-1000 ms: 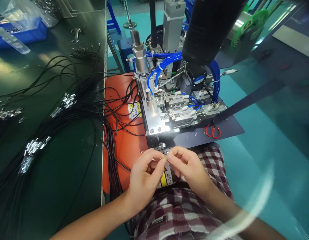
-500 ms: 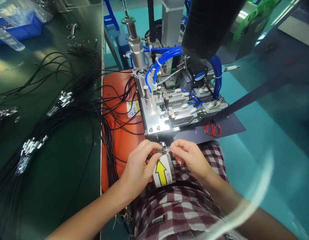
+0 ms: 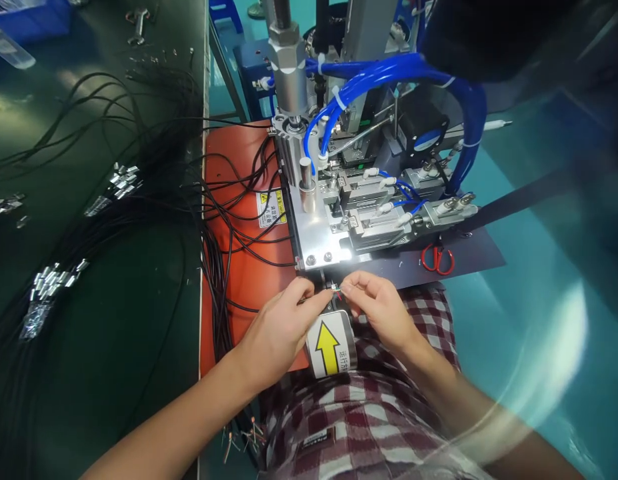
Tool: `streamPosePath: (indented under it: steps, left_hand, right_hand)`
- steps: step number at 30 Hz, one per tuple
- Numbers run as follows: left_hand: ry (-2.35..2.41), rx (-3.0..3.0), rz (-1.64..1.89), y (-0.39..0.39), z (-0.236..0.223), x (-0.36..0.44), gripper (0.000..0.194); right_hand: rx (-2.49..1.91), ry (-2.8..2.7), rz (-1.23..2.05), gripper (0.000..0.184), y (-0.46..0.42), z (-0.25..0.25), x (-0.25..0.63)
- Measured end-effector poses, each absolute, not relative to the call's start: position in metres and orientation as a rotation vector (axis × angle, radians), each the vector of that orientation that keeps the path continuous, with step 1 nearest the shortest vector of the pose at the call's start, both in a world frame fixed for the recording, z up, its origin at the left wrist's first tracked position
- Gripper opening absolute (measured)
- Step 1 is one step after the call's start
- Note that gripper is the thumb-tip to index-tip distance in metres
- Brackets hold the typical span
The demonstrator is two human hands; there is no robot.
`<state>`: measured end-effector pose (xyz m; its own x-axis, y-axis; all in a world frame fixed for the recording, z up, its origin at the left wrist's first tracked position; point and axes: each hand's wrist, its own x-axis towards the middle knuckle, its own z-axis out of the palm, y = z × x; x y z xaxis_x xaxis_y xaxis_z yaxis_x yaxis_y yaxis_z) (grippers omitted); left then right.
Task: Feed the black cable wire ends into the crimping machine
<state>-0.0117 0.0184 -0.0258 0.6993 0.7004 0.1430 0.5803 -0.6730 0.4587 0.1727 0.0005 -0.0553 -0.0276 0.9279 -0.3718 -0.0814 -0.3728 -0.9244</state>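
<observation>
My left hand (image 3: 281, 327) reaches in at the front of the metal machine (image 3: 329, 233), its thumb and fingers closed at a small bright piece. Facing it, my right hand (image 3: 381, 303) pinches thin coloured wires (image 3: 338, 291), with red and green strands showing between the fingertips. The two sets of fingertips almost meet. Exactly what the left fingers grip is hidden by the thumb. Just below them is a rounded guide with a white label and a yellow arrow (image 3: 329, 347).
Black cables (image 3: 221, 287) run across the orange board (image 3: 246, 267) to the dark table (image 3: 153, 373) on the left, where bundles with metal connectors (image 3: 53, 283) lie. Red-handled scissors (image 3: 437, 259) rest right of the machine. Blue air hoses (image 3: 389, 70) arch above it.
The view has shifted slightly. Both hands have stayed close together, with their fingertips now a little farther forward, beyond the arrow label. The left thumb has straightened toward the right fingertips.
</observation>
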Motion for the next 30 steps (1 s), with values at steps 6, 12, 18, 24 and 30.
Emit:
streamPosePath:
  steps: [6, 12, 18, 24, 30]
  left_hand:
    - [1.038, 2.611, 0.459, 0.019, -0.031, -0.011, 0.032]
    - [1.033, 2.602, 0.490, 0.019, -0.031, -0.010, 0.030]
    - [1.037, 2.614, 0.480, 0.019, -0.032, -0.011, 0.032]
    - [1.036, 2.592, 0.470, 0.019, -0.032, -0.010, 0.031]
    - [1.037, 2.600, 0.475, 0.018, -0.034, -0.011, 0.033]
  right_hand:
    - [-1.425, -0.944, 1.505, 0.021, 0.002, -0.056, 0.170]
    - [-1.424, -0.960, 1.478, 0.021, 0.003, -0.057, 0.170]
    - [-1.429, -0.986, 1.437, 0.021, 0.001, -0.062, 0.169]
    - [-1.366, -1.008, 1.336, 0.018, -0.004, -0.072, 0.165]
    - [-1.349, -1.112, 1.162, 0.012, -0.008, -0.079, 0.162]
